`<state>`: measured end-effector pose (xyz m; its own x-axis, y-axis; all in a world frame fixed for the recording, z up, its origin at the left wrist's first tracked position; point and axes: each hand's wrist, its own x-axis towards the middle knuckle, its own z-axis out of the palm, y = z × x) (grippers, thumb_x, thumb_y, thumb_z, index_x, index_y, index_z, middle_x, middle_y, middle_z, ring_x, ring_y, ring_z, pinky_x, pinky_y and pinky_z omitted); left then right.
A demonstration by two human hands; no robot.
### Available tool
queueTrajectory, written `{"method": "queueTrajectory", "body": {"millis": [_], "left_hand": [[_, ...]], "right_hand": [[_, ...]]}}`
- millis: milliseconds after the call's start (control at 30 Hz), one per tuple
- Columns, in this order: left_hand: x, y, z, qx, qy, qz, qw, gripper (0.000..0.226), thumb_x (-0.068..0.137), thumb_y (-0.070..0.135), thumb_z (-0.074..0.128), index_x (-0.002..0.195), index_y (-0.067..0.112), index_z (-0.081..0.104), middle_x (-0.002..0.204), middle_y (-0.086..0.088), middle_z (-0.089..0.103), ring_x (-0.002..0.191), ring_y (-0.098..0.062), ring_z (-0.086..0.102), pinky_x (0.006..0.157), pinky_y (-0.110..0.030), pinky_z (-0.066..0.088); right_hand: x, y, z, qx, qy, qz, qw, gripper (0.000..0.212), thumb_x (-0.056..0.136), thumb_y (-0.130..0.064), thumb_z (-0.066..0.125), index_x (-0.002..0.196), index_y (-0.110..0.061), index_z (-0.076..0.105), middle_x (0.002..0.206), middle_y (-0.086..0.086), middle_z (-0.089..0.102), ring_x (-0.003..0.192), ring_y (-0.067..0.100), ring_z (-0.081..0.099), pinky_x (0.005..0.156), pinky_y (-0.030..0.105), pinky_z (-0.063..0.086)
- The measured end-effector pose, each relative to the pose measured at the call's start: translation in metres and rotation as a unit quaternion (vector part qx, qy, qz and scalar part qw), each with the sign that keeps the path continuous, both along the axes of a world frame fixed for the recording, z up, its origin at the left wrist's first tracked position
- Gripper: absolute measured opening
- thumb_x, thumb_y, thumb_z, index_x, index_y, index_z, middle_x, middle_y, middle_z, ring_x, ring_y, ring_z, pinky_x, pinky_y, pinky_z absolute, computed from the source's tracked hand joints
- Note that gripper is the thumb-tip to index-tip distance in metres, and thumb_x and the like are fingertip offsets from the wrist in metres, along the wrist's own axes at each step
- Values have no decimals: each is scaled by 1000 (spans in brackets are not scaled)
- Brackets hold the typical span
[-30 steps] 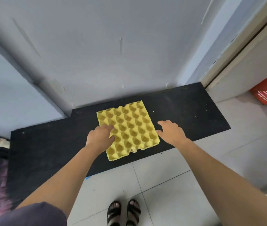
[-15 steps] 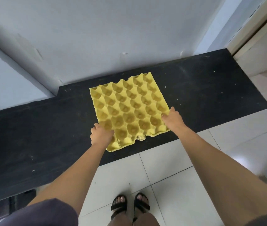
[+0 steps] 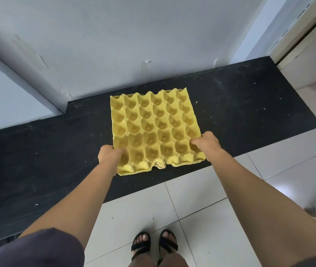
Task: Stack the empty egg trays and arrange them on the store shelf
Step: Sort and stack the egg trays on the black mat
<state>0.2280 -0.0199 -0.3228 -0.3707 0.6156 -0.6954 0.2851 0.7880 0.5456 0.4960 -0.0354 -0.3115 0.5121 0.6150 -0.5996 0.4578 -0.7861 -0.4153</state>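
— What do you count from your end?

— I see one yellow moulded-pulp egg tray (image 3: 154, 130), empty, six cups by five, so thirty in all. Two bare hands, one pair of feet in black strap sandals (image 3: 154, 245) on the white tiled floor (image 3: 201, 228), and one long black shelf board (image 3: 47, 151) low against the pale wall (image 3: 114, 45).

— Where is the tray relative to the fingers?

— It stretches away from them toward the wall, over the black shelf board. The near edge, which has a small torn notch in the middle, sits between the two hands. Whether the tray rests on the board or is lifted clear of it, I can't tell.

— And the fingers themselves?

— The left hand (image 3: 108, 156) is curled closed on the near left corner, its fingers (image 3: 121, 151) over the rim into the corner cup. The right hand (image 3: 208, 143) is pinched closed on the near right corner, its fingers (image 3: 196, 141) bent over the top of the rim. Both hands hold the tray and nothing else.
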Motion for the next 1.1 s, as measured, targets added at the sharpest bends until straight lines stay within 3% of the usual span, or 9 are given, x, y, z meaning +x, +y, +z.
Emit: {"method": "queueTrajectory", "body": {"millis": [133,333,467,600,667,767,833,967,1100], "left_hand": [[1,-7,4,9,19,-34,999,12,83,7,56,93,1,56,80,-7,48,62,-18,42,51,-26,34],[0,2,17,10,-13,-25,1000,35,89,16,59,113,13,33,106,-7,42,95,-25,43,76,-38,41],[3,2,17,34,-38,-32,998,28,93,16,52,108,14,29,102,-6,42,94,-22,40,76,-36,37],[8,-1,19,73,7,-14,997,23,94,13,49,114,11,37,127,-10,36,97,-27,44,81,-36,40],[9,-2,25,77,10,1,997,23,93,11,49,113,10,37,124,-12,41,100,-28,47,82,-38,42],[13,-2,48,100,-10,18,995,23,94,17,50,105,12,30,105,-10,47,90,-24,45,75,-36,39],[15,-1,72,121,-17,19,992,30,94,25,52,111,11,32,102,-8,46,89,-25,46,75,-35,39],[12,-1,131,144,7,-8,990,60,82,40,67,121,5,37,114,-10,52,100,-31,56,86,-46,49],[4,-8,205,168,53,-77,981,75,77,38,74,132,3,36,129,-15,39,113,-35,49,91,-47,46]], "right_hand": [[-3,4,1,-13,3,-16,1000,16,87,-18,58,96,-11,47,106,9,52,85,25,52,70,35,46],[-2,6,-3,-4,45,-55,997,16,87,-13,57,97,-10,45,91,6,47,87,24,47,81,39,47],[0,5,-5,16,90,-94,991,28,87,-14,58,108,-10,41,100,5,47,90,23,47,75,37,42],[-1,7,5,71,100,-103,987,41,80,-15,56,119,-7,48,113,10,55,89,25,56,69,34,46],[-3,6,15,84,93,-91,988,38,77,-19,54,114,-11,53,115,10,55,87,26,58,71,36,49],[-6,5,40,107,87,-77,987,37,75,-24,54,110,-12,55,116,11,54,83,25,59,69,35,48],[-7,5,66,121,73,-62,988,38,78,-25,53,112,-10,54,116,10,52,80,23,57,69,36,48],[-12,3,127,149,26,-18,988,31,88,-24,48,115,-12,51,114,9,44,76,21,53,73,36,46],[-20,-6,203,192,-5,12,981,29,88,-27,47,112,-12,53,111,11,52,74,21,56,69,36,46]]}}
